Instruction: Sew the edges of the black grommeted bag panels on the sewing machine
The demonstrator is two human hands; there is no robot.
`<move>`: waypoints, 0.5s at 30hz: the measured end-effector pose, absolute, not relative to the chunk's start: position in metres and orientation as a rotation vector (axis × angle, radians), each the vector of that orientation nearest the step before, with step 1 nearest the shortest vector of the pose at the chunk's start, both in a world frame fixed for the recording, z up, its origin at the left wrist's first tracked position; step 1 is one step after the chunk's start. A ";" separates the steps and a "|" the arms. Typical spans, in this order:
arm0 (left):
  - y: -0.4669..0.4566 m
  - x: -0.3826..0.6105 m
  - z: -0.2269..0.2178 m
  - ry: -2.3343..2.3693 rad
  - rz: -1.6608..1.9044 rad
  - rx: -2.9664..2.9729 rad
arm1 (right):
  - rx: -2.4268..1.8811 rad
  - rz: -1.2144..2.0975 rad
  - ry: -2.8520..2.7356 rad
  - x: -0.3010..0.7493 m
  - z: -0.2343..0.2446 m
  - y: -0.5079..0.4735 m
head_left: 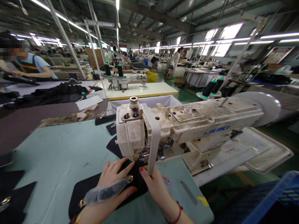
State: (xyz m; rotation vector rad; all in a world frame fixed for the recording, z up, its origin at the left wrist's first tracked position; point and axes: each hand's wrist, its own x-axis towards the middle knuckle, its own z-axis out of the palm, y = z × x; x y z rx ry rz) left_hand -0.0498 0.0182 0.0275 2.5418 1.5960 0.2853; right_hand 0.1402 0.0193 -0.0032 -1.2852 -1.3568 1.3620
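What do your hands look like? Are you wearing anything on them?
The left hand and right hand are bare, with no gloves, and no sleeves show. The fingernails are painted red. A red cord bracelet circles the right wrist. Something red and yellow sits at the left wrist, but the picture's edge cuts it off.

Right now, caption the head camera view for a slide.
Left hand and right hand rest on a black panel at a Juki sewing machine.
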 end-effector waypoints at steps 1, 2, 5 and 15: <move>0.018 -0.051 0.025 1.610 0.298 2.554 | -1.273 1.368 -1.362 0.141 -0.004 0.018; 0.019 -0.053 0.022 1.626 0.307 2.568 | -1.265 1.371 -1.365 0.142 -0.005 0.016; 0.025 -0.058 0.015 1.607 0.302 2.619 | -1.253 1.369 -1.365 0.143 -0.007 0.012; 0.021 -0.048 0.038 1.504 0.373 2.686 | -1.287 1.411 -1.299 0.140 -0.007 0.009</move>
